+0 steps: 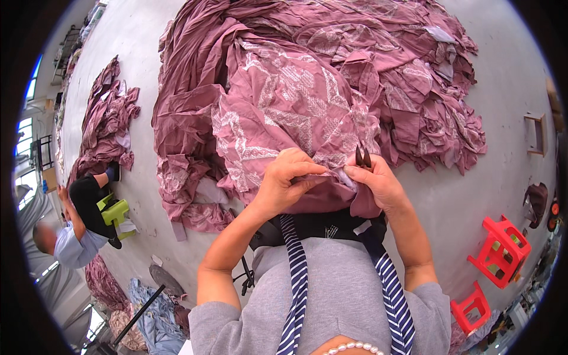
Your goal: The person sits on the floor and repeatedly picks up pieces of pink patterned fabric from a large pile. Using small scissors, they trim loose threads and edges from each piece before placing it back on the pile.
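Note:
A dusty-pink cloth [290, 112] with a white lace-like pattern spreads over my lap and runs into the heap ahead. Over its near edge, the thumb and forefinger of my left hand [287, 180] come together in a pinch; whatever is between the tips is too small to make out. My right hand [381, 184] is closed around dark thread snips [362, 158], their two pointed blades standing up past the fingers and slightly apart. That hand's thumb also presses on a small white piece [347, 178] at the cloth's edge, close to the left fingertips.
Beyond my lap lies a large heap of pink cloth [426, 112]. A smaller pile [105, 121] lies to the left, near a seated person [80, 242] on a green stool [116, 214]. Red plastic stools [502, 251] stand at right. Bluish cloth [155, 316] lies lower left.

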A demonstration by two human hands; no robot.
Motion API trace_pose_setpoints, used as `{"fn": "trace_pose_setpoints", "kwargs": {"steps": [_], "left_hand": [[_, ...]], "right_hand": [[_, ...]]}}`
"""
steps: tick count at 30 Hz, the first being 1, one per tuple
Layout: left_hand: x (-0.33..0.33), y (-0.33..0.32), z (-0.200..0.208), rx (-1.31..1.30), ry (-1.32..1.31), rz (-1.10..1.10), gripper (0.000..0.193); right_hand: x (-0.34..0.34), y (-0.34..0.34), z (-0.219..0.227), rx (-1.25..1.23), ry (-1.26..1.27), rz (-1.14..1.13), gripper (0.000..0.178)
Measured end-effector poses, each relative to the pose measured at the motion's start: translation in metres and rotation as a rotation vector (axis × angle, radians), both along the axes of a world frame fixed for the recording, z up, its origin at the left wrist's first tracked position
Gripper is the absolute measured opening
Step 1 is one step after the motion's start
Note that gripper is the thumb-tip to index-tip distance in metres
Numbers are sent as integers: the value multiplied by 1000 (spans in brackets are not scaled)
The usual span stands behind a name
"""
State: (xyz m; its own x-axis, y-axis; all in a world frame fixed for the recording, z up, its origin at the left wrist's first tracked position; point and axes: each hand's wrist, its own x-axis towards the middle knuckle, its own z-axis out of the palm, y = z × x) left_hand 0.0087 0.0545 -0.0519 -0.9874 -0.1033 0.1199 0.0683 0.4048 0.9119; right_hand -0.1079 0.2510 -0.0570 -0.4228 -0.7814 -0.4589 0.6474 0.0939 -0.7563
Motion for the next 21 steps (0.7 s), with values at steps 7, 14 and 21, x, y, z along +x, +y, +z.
{"fn": "trace_pose_setpoints", "kwargs": {"steps": [7,14,21], "left_hand": [[2,7,-9,338,45,-27,19],[1,1,-1,298,-19,-64,15],[-4,0,9,251,-36,-95,15]], "right_hand": [[12,-10,-5,11,142,53,16],[-1,-6,38,195,1149,-65,26],[-6,4,52,157,1047,141,27]]}}
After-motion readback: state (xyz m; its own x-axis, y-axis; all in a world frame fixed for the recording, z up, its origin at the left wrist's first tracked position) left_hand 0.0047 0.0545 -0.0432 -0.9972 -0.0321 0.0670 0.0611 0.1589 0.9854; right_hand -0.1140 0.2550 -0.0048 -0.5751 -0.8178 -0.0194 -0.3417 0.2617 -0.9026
